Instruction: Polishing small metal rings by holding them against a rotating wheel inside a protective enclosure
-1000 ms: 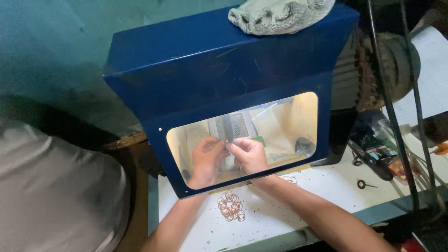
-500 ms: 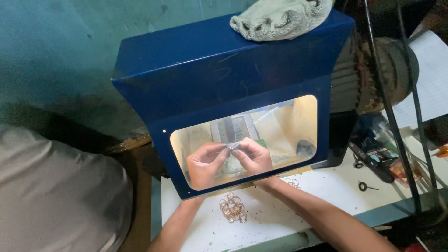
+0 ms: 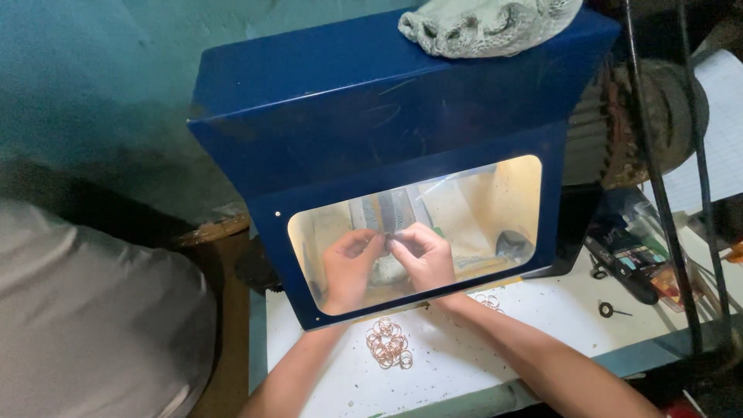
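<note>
Both forearms reach forward and upward from the bottom of the view, bare to the elbow. The left hand and right hand meet close together, fingertips almost touching. Each hand has its thumb and forefinger pinched together, the other fingers curled loosely. The wrists stay fairly straight, angled inward toward each other.

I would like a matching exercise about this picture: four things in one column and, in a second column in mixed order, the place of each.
Things:
1. grey cloth
2. copper rings
3. both hands, left hand and right hand
4. drive belt

Places:
A. on the white table, in front of the blue box
B. inside the box, behind its lit window
C. on top of the box
D. to the right of the box

Pairs: 1-C, 2-A, 3-B, 4-D
</note>
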